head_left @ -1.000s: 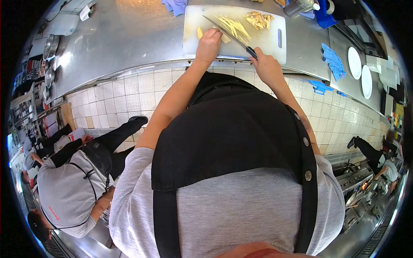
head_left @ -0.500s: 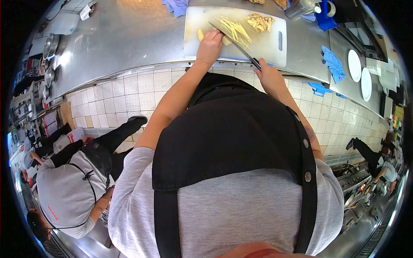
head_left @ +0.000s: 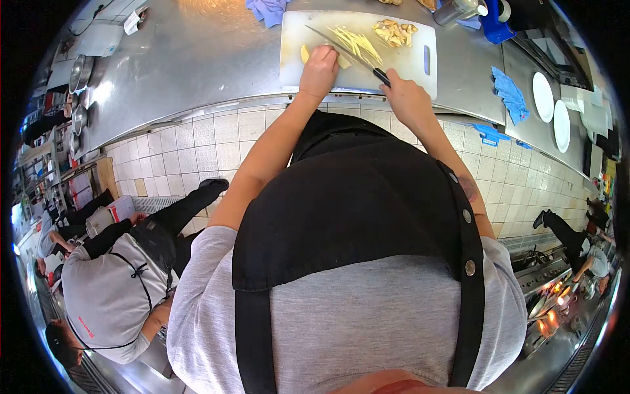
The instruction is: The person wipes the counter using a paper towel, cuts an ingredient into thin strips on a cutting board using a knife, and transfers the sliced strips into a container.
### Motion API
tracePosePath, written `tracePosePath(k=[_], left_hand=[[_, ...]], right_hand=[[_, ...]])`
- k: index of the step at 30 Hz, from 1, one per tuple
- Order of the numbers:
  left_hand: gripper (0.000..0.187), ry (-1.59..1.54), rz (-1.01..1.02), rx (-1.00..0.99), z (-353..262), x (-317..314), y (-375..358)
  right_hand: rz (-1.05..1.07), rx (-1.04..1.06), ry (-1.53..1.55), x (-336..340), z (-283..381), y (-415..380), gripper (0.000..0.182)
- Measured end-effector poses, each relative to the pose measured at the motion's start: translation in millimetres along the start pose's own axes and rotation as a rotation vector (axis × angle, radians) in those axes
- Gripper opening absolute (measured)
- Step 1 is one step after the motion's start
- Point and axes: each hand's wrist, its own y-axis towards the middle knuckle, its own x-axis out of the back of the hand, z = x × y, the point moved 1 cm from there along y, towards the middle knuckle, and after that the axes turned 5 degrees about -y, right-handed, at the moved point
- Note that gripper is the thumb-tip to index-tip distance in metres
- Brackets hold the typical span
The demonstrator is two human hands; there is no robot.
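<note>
My right hand (head_left: 408,98) is closed around the black handle of a kitchen knife (head_left: 348,52), whose blade points up and left across the white cutting board (head_left: 420,82). The fingers of my left hand (head_left: 319,71) are bunched on the board beside the blade, pressing on a pale yellow piece of ginger (head_left: 343,62). Another ginger piece (head_left: 305,54) lies left of that hand. Beyond the blade, thin ginger strips (head_left: 357,44) lie in a loose heap. Brown-edged ginger scraps (head_left: 394,33) are piled at the board's far right.
The board lies on a steel counter (head_left: 197,72) near its front edge. A purple-blue cloth (head_left: 268,10), a clear container (head_left: 457,12), a blue cloth (head_left: 510,95) and white plates (head_left: 543,97) are around it. A co-worker (head_left: 108,299) bends over behind me at left.
The knife has slid up and left along the board, and my right hand has moved with it. My left hand has stayed nearly in place. Flames now show at the stove on the right.
</note>
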Motion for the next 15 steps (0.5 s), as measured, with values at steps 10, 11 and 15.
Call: tracePosePath(k=[10,11,15], left_hand=[[0.013,-0.016,-0.022,0.003,-1,0,2],[0.013,-0.022,-0.027,0.005,-2,0,3],[0.012,-0.031,-0.048,-0.008,-3,1,3]], right_hand=[[0.058,-0.022,0.095,-21,-13,-22,0.026],[0.056,-0.021,0.105,-30,-14,-14,0.026],[0.008,0.013,0.099,-39,-3,12,0.026]])
